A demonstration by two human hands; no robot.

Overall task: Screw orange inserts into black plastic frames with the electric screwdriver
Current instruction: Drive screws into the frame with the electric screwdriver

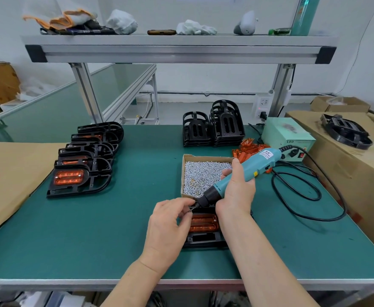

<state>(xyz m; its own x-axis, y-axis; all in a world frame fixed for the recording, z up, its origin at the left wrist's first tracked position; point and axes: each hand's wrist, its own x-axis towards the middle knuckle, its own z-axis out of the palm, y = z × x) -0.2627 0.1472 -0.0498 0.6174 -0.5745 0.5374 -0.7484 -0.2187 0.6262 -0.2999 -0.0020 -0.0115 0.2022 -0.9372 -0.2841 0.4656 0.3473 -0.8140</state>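
Bench seen from op.'s side. R hand [237, 189] grasps the teal electric screwdriver [245, 171] mid-body, tilted, nose down-left. L hand [170, 220] pinches its bit [192, 208] just above the orange insert [203, 222], which sits in a black frame [203, 239] on the green mat [115, 229] nr front edge. A box of screws [203, 173] lies just behind; finished frames [82, 173] are stacked at left.

On the table [115, 218], nearest you: one frame [203, 240] with an insert [203, 222] seated in it.
Directly behind it: the box [206, 156] with the screws [201, 176] in it.
Above both: your screwdriver [245, 170], slanting down to the left.
Behind the box: two stacks of bare frames [213, 129].
To their right: loose inserts [247, 147], then the power unit [285, 135].
To your left: an overlapping row of fitted frames [83, 160].
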